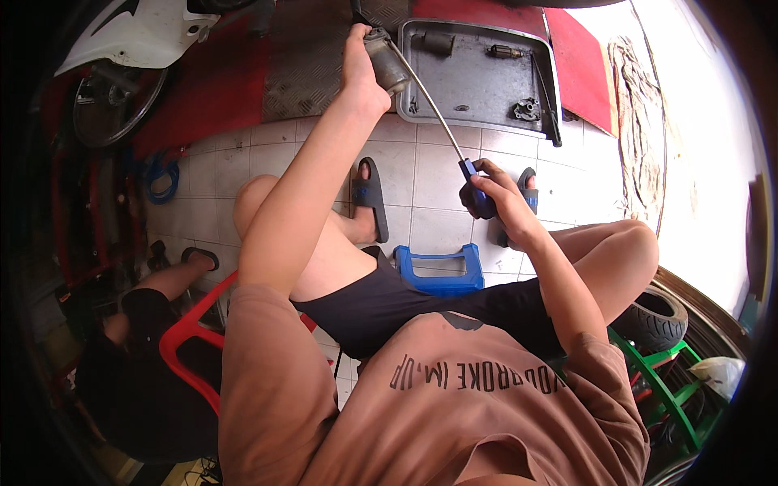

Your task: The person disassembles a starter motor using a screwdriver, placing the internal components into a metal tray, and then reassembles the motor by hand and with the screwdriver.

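Beside the tray's left edge, my left hand (359,71) is closed on a grey metal cylinder housing (389,70), which looks like a small motor body. My right hand (504,197) grips the dark blue handle of a long-shafted screwdriver (438,115). The shaft runs up and left, and its tip meets the upper end of the housing. What the tip touches there is too small to make out. A grey metal tray (478,81) holds a dark cylinder (438,44), a small armature-like part (506,51) and a round metal piece (525,108).
A blue plastic stool or frame (442,283) stands between my legs. Another person (154,316) sits at the left near a red chair (174,340). A tyre (651,320) and a green rack (668,389) are at the right. A wheel (121,101) stands at the upper left.
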The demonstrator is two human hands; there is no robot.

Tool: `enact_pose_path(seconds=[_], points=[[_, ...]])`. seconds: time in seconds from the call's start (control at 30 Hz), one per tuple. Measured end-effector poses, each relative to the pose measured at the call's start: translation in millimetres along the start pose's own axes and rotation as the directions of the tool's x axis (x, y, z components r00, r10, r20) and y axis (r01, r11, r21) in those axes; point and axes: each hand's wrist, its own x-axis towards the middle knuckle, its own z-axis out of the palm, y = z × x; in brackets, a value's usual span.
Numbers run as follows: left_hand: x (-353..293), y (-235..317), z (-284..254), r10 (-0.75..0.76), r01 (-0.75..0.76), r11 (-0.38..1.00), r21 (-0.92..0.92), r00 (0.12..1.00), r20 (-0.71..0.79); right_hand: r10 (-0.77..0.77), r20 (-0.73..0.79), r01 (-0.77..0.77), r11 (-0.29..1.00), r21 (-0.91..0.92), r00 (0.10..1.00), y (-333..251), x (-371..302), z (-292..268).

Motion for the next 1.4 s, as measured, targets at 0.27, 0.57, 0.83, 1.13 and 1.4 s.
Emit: enact_pose_path(seconds=[0.27,0.57,0.83,1.13,1.4], points=[[22.8,-30.5,-10.8,-0.151,0.156,0.973,0.171,0.988,-0.039,-0.056,0.015,0.058,0.992,-0.114,0.998,35.3,0.0,-11.0],[35.6,-36.2,-29.9,-0.194,0.209,0.965,0.16,0.976,-0.103,0.075,-0.021,-0.073,0.993,0.098,0.997,43.2,9.7,-13.8],[37.3,-35.0,-35.1,-0.19,0.197,0.971,0.138,0.98,-0.059,0.073,0.033,-0.077,0.987,0.143,0.997,29.8,3.6,-10.6],[33.7,-33.8,-34.5,-0.214,0.22,0.969,0.115,0.975,-0.059,0.112,-0.065,-0.092,0.962,0.258,0.992,35.2,3.9,-0.5],[33.4,-35.4,-32.4,-0.196,0.198,0.975,0.097,0.98,-0.032,0.077,0.139,-0.118,0.94,0.321,0.987,48.0,11.4,-21.0]])
